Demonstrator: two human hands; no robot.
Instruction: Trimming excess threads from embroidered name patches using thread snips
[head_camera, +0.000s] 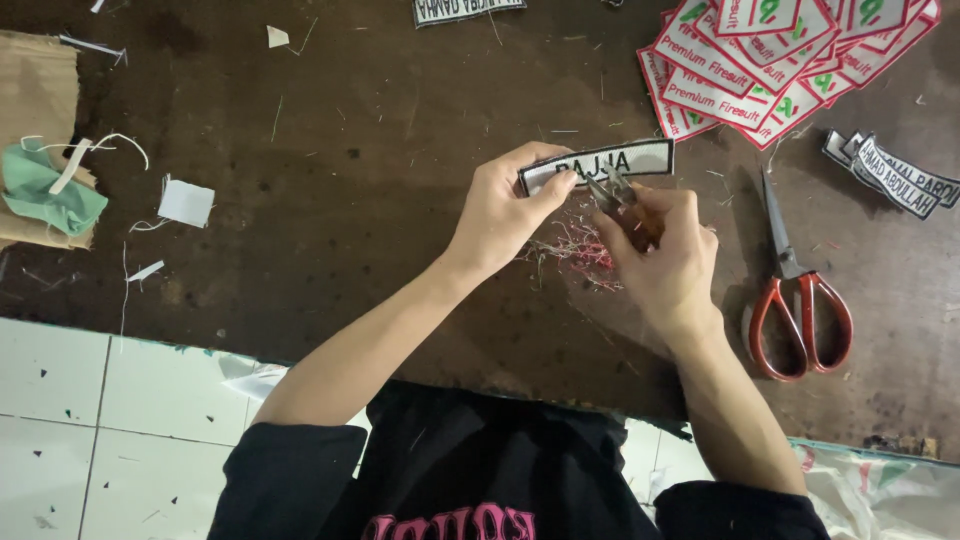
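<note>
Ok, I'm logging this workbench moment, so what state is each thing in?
left hand: pinching the patch's left end
right hand: gripping small snips, tips at the patch
white name patch: held up off the table, level
small snips: held, open or shut cannot be told
red-handled scissors: lying flat, blades shut, untouched
red-and-white labels: fanned pile
thread scraps: loose heap under the hands

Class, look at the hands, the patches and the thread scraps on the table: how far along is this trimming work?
Done: a heap of cut thread scraps lies under the hands. In hand: the left hand holds a white name patch while the right hand works small snips at its lower edge. Left: perhaps the pile of red-and-white patches and the black-edged patches; whether they are trimmed cannot be told. Red-handled scissors lie unused.
</note>
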